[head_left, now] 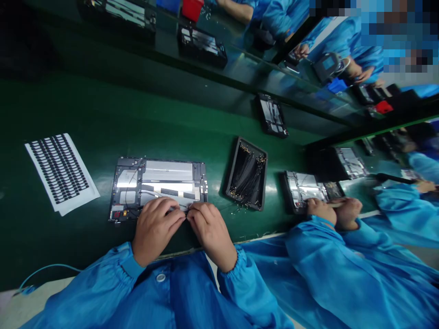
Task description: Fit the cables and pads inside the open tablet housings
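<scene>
An opened tablet [167,170] lies flat on the green bench, its silver battery packs, black frame and thin wires exposed. Over its near edge, my left hand [157,227] has thumb and index finger pinched together. Close beside it, my right hand [213,234] is also closed in a pinch at the same edge, the fingertips of both hands almost meeting. Whatever lies between the fingertips is too small and covered to make out. To the right of the tablet stands a black tray [264,183] heaped with thin black cables [247,171] that have gold-coloured ends.
A white sheet of black stickers [63,171] lies at left. Behind the cable tray rests another opened device [272,115]. At right, a co-worker's hands [332,212] work at a similar device [303,185]. A raised shelf [240,73] crosses the back, carrying more devices.
</scene>
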A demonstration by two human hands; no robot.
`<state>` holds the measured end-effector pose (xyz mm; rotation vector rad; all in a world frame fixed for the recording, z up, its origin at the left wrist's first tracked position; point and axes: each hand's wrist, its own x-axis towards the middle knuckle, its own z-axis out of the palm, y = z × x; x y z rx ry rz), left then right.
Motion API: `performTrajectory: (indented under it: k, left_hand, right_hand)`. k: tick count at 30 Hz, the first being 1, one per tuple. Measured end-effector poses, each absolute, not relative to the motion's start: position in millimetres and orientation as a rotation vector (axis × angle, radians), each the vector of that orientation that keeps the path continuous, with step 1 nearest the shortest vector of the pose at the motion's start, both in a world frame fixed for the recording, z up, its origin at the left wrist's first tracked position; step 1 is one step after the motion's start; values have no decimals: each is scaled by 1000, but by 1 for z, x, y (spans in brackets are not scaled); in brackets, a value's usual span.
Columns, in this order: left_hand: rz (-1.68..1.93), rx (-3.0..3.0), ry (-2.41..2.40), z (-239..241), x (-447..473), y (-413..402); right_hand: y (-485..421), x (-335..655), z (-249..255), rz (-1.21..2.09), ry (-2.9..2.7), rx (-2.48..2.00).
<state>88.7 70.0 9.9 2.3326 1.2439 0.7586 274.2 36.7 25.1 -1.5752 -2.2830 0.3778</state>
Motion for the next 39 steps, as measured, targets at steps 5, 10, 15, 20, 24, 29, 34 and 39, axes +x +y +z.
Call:
performTrajectory:
  k: [5,10,15,20,24,29,34,39]
  left_hand:
    - [747,2313,1245,10,89,71]
    - [750,2323,1238,13,89,72]
    - [742,2321,1249,16,91,73]
    - [726,2332,1273,16,94,72]
    - [741,2333,1276,15,95,72]
    - [758,2328,1271,14,95,71]
    - [734,2334,1256,14,93,70]
    - [729,2339,1242,14,94,72]
  right_hand:
    - [39,274,27,386,-2289,-1554]
    - [40,277,28,396,-2273,-1490]
    - [35,286,24,455,-2079,-1432]
    - [32,286,21,437,-1997,-1458]
    - [33,285,19,438,-1999,-1474]
    - [33,286,19,446,-2024,-1488]
    - [32,284,23,431,-2053,-1486]
    - [31,285,23,431,-2062,-1468]
